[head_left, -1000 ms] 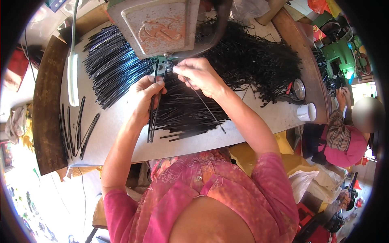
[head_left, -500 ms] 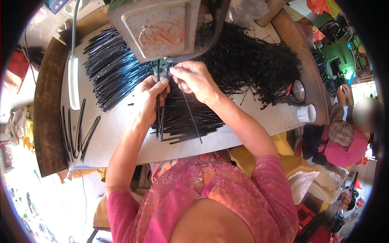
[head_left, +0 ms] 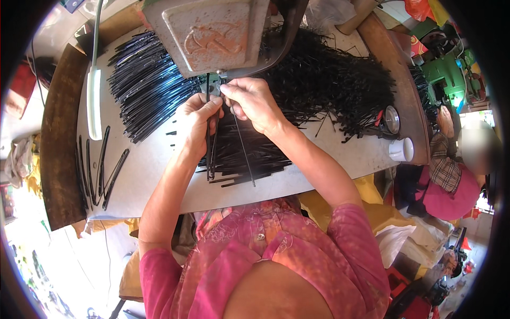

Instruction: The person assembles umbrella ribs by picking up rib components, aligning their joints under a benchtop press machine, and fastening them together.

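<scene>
Beneath the front of a grey metal machine head point(head_left: 212, 42), my two hands work close together. My left hand point(head_left: 195, 119) is closed around a few long black rods point(head_left: 212, 154), whose lower ends hang toward the table's front edge. With thumb and fingertips my right hand point(head_left: 256, 102) pinches the upper end of a thin dark rod point(head_left: 245, 149), which slants down and to the right. The upper ends meet the machine's underside, where the housing and my fingers partly hide them. Below my hands lies a pile of black rods point(head_left: 241, 159).
Neatly laid black rods point(head_left: 151, 90) cover the left of the white tabletop point(head_left: 143, 186); a tangled heap point(head_left: 340, 80) fills the right. A white cup point(head_left: 401, 149) stands near the wooden rim point(head_left: 61, 138). A lamp tube point(head_left: 94, 106) hangs left. Another person point(head_left: 449, 186) sits right.
The lower end of the rod in my right hand has swung slightly left. Both hands keep their grips near the machine. The view has shifted a little.
</scene>
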Demonstrator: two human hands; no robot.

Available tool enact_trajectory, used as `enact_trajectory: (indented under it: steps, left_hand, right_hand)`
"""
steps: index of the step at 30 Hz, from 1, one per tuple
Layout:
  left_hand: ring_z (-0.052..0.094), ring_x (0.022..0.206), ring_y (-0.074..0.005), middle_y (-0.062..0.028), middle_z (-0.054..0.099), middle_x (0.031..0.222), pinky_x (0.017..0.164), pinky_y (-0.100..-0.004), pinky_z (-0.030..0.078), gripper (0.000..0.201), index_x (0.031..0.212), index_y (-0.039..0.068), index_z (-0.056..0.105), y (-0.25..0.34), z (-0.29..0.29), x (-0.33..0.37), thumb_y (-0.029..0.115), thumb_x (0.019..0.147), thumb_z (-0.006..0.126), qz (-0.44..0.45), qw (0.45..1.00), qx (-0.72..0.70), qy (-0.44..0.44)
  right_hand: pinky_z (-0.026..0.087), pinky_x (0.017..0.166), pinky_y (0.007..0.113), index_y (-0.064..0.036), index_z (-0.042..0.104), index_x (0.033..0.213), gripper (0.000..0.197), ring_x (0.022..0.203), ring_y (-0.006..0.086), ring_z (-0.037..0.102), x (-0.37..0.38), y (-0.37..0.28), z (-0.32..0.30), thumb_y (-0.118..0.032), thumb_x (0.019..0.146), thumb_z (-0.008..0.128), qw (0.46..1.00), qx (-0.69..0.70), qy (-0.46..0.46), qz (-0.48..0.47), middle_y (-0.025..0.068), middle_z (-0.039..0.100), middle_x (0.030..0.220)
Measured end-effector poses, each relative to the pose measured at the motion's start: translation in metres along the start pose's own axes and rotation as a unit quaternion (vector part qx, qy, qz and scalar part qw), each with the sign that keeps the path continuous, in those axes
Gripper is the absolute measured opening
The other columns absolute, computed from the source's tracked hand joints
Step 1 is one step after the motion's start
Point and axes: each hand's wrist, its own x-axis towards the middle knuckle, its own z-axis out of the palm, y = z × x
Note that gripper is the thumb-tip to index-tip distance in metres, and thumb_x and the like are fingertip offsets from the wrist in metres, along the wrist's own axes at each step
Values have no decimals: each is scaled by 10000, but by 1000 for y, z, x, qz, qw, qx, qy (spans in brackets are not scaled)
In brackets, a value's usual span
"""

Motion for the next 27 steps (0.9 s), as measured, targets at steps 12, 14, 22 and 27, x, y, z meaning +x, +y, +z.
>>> enact_trajectory:
  steps: [12,14,22,27]
  left_hand:
    - [376,394,-45,-65,524,592,329,-172,250,209,824,41,420,2,3,5,49,755,616,17,1000,2,26]
    - [363,385,-49,-61,516,582,327,-176,255,199,819,38,419,1,3,4,51,757,608,10,999,5,30]
    - [368,386,-50,-54,526,600,352,-169,282,167,825,35,440,11,-4,0,63,762,592,23,999,28,1]
    - [398,393,-50,-47,541,612,339,-170,269,113,793,61,497,37,-27,-18,59,753,603,-10,993,118,7]
  right_hand:
    - [336,351,181,17,557,766,170,445,60,470,-2,1,0,-140,830,545,1000,4,9,8,47,534,611]
    - [350,357,180,22,567,794,175,457,65,488,-6,-7,-7,-149,827,552,999,-47,9,11,54,548,627]
    - [342,393,175,15,616,851,144,477,49,469,-22,-55,-75,-106,780,580,945,-266,171,-82,47,587,669]
    - [395,471,214,-1,628,837,137,534,72,508,-22,-50,-95,-105,760,583,913,-360,138,-135,36,594,685]
